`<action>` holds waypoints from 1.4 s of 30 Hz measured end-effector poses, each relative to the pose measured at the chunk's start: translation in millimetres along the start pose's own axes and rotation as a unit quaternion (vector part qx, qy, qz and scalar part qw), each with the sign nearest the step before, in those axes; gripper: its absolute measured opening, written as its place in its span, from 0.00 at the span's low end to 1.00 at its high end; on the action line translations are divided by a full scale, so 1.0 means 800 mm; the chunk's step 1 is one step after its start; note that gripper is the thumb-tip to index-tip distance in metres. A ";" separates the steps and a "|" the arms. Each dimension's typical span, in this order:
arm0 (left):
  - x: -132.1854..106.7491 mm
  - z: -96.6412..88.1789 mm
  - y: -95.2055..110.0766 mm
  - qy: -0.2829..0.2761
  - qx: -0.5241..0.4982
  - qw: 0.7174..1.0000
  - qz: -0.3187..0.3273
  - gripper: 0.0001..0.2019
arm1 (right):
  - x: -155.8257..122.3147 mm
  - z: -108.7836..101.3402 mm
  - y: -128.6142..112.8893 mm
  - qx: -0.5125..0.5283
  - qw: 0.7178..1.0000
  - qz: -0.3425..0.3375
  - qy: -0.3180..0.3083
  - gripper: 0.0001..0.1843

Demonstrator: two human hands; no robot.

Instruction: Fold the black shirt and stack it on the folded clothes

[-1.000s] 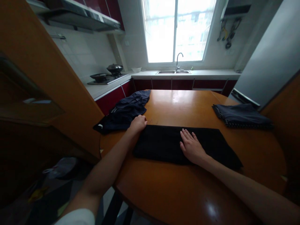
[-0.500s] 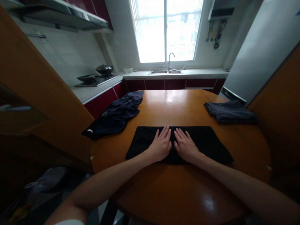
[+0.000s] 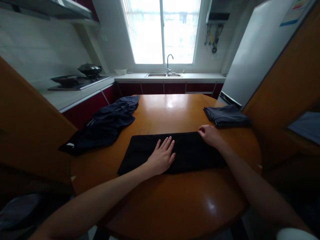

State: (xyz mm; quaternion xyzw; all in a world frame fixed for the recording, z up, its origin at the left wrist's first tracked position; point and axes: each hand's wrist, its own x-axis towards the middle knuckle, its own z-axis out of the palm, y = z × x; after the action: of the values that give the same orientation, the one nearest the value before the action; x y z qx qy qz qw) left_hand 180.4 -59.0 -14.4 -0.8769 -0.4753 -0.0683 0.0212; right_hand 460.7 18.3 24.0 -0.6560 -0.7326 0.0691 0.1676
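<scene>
A folded black garment (image 3: 185, 151) lies flat on the wooden table (image 3: 172, 203) in front of me; its exact kind does not show. My left hand (image 3: 162, 156) rests palm down on its middle, fingers stretched out. At the garment's far right corner, my right hand (image 3: 210, 135) has its fingers closed in a pinch on the edge. My right forearm covers part of the garment's right end.
A crumpled dark blue garment (image 3: 107, 123) lies at the table's left. Folded dark clothes (image 3: 227, 116) are stacked at the right. Beyond the table are a counter with a sink (image 3: 163, 75), a stove (image 3: 80, 82) with pans, and a fridge (image 3: 252, 50).
My right hand has moved right from the garment's middle to its far right corner, and its fingers have closed there. My left hand stays flat on the cloth. The view has turned right.
</scene>
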 end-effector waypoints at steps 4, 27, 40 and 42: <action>0.001 0.000 0.000 0.001 0.007 1.000 0.001 0.31 | 0.028 -0.011 0.071 0.012 0.996 0.088 0.000 0.11; 0.001 -0.002 0.003 0.002 0.016 1.000 -0.004 0.29 | 0.039 -0.004 0.081 -0.067 0.983 0.167 0.024 0.10; -0.009 -0.031 0.020 -0.082 -0.128 0.954 0.258 0.28 | 0.008 0.025 0.017 0.005 0.994 -0.092 0.065 0.26; -0.009 -0.035 0.020 -0.085 -0.141 0.949 0.269 0.28 | -0.006 0.044 -0.006 -0.004 0.989 -0.148 0.008 0.30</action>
State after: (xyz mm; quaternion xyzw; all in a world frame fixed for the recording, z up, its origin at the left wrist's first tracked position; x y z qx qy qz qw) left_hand 187.0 -76.8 12.5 -0.9688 -0.2077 -0.0513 -0.1252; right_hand 444.4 16.9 -8.0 -0.5411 -0.8207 0.0353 0.1799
